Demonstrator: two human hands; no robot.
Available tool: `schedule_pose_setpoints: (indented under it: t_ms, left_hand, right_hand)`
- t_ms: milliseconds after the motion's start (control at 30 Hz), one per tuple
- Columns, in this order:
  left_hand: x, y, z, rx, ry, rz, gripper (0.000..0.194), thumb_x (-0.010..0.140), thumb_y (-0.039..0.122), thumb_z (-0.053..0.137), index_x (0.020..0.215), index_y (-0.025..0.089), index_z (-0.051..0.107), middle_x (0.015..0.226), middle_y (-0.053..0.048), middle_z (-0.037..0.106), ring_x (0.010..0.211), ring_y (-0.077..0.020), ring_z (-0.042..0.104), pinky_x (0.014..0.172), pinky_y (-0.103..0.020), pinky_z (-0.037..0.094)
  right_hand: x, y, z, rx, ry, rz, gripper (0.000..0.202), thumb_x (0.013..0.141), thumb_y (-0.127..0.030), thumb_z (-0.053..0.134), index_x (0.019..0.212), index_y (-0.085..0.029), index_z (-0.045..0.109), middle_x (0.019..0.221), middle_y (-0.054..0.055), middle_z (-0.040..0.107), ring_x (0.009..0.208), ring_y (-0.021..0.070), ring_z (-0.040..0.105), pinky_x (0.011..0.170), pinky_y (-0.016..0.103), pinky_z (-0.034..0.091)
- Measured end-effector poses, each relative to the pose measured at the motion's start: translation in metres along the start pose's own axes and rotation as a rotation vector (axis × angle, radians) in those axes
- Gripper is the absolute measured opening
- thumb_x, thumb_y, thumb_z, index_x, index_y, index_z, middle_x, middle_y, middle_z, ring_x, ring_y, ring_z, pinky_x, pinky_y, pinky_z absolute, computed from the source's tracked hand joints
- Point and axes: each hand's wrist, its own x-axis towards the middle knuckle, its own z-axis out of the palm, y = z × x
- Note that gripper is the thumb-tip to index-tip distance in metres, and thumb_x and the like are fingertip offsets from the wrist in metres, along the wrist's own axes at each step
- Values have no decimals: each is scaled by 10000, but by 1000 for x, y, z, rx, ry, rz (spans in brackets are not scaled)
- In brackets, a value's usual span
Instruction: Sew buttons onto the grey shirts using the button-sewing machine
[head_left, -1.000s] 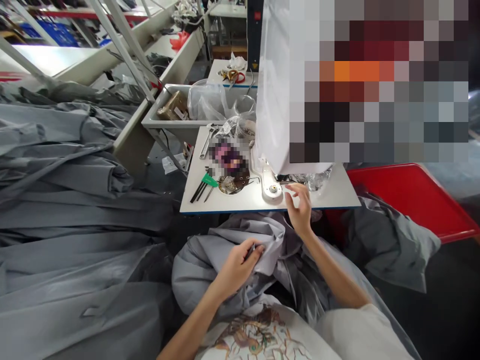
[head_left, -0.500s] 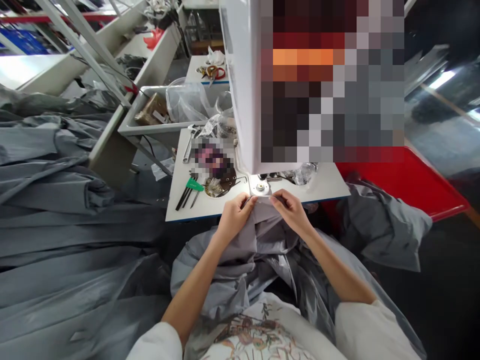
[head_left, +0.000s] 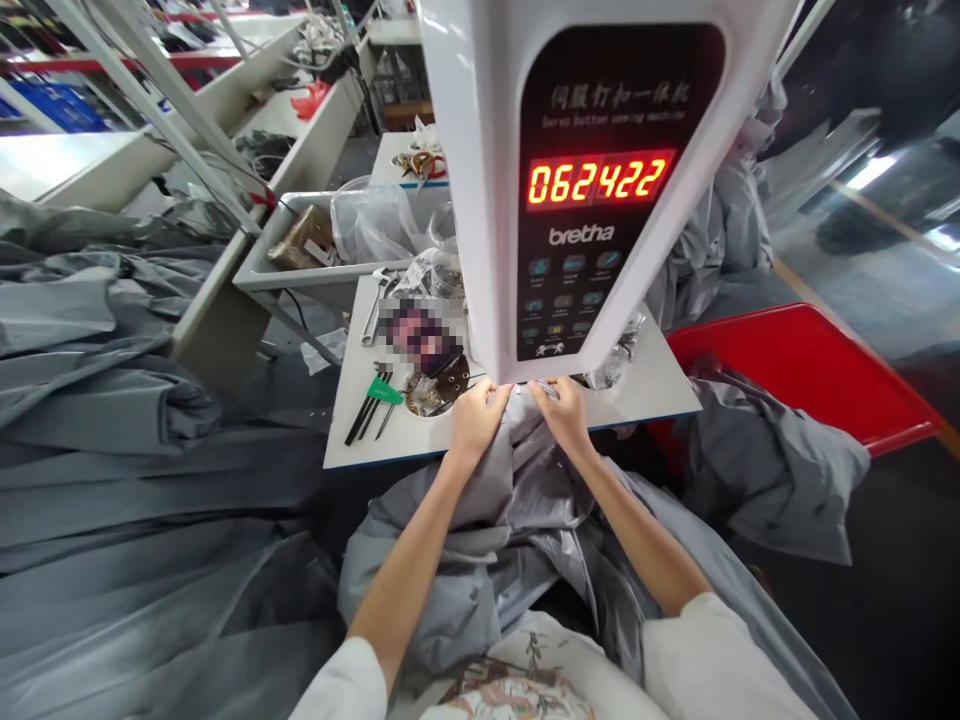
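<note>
At the front edge of the tabletop (head_left: 641, 392), the left hand (head_left: 475, 418) and right hand (head_left: 562, 412) each have their grip, thumb against fingers, clamped on gray fabric (head_left: 517, 490). It sits just below the button sewing machine (head_left: 585, 200) and drapes in folds over that edge. Hex keys (head_left: 367, 410) lie near the front left corner, an adjustable wrench (head_left: 371, 318) near the back left.

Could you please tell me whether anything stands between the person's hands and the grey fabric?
Nothing visible does: the left hand and right hand both pinch the grey fabric directly. Just beyond them, the white machine head hides part of the table.
</note>
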Motion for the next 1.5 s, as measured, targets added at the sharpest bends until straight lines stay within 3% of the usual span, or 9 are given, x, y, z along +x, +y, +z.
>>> schedule_pose_setpoints:
  t_ms: [533, 667, 800, 1000, 1167, 1333, 1433, 1500]
  left_hand:
    - [-4, -2, 1, 312, -43, 158, 347, 937, 443, 402, 801, 188, 594, 676, -37, 619, 649, -166, 576, 591, -253, 269]
    - [-3, -4, 0, 361, -33, 167, 346, 935, 461, 411, 895, 180, 610, 726, -52, 631, 693, -185, 592, 618, -258, 326]
    - [-1, -5, 2, 288, 46, 265, 291, 930, 399, 449, 993, 171, 620, 906, -88, 619, 909, -212, 574, 783, -286, 410]
    - [-2, -8, 2, 80, -10, 356, 237, 926, 220, 431, 1023, 204, 646, 1035, -78, 565, 1019, -196, 523, 901, -297, 427]
    - [-6, -7, -1, 21, -52, 372, 232, 925, 244, 442, 1043, 199, 636, 1066, -76, 570, 1066, -203, 504, 971, -333, 407]
    - [-6, -11, 3, 4, -25, 364, 242, 866, 366, 577, 1029, 198, 637, 1041, -75, 567, 1068, -214, 499, 974, -343, 402]
    - [-5, -13, 5, -16, -36, 334, 226, 861, 354, 586, 1024, 208, 642, 1042, -72, 560, 1071, -213, 499, 982, -352, 399]
    - [-4, -14, 5, -22, -47, 322, 225, 855, 354, 595, 1025, 215, 644, 1044, -72, 560, 1081, -217, 495, 987, -363, 399]
  right_hand:
    - [-17, 7, -1, -172, 32, -108, 348, 841, -549, 509, 832, -205, 557, 795, 26, 619, 725, 172, 550, 703, 279, 401]
    - [-17, 8, -1, -175, 22, -101, 338, 847, -533, 496, 846, -201, 562, 797, 30, 626, 732, 178, 556, 706, 285, 407]
    - [-16, 2, -3, -188, 2, -78, 311, 856, -490, 492, 953, -203, 565, 773, 17, 623, 719, 184, 569, 694, 284, 405]
    - [-16, -2, -9, -312, -25, -83, 307, 886, -445, 467, 1059, -211, 562, 824, 37, 661, 760, 210, 607, 681, 291, 409]
    - [-23, 5, -14, -404, -29, -194, 270, 917, -394, 434, 1022, -201, 591, 900, 74, 675, 834, 227, 616, 738, 320, 446]
    - [-26, 5, -45, -443, 123, -464, 199, 912, -293, 451, 976, -191, 610, 1005, 102, 646, 997, 230, 566, 899, 364, 438]
    - [-7, 7, -79, -458, 248, -448, 180, 904, -264, 460, 943, -184, 617, 921, 93, 644, 881, 211, 574, 837, 350, 457]
    - [15, 13, -98, -499, 186, -401, 165, 882, -228, 479, 908, -177, 633, 868, 78, 647, 776, 193, 574, 767, 332, 463]
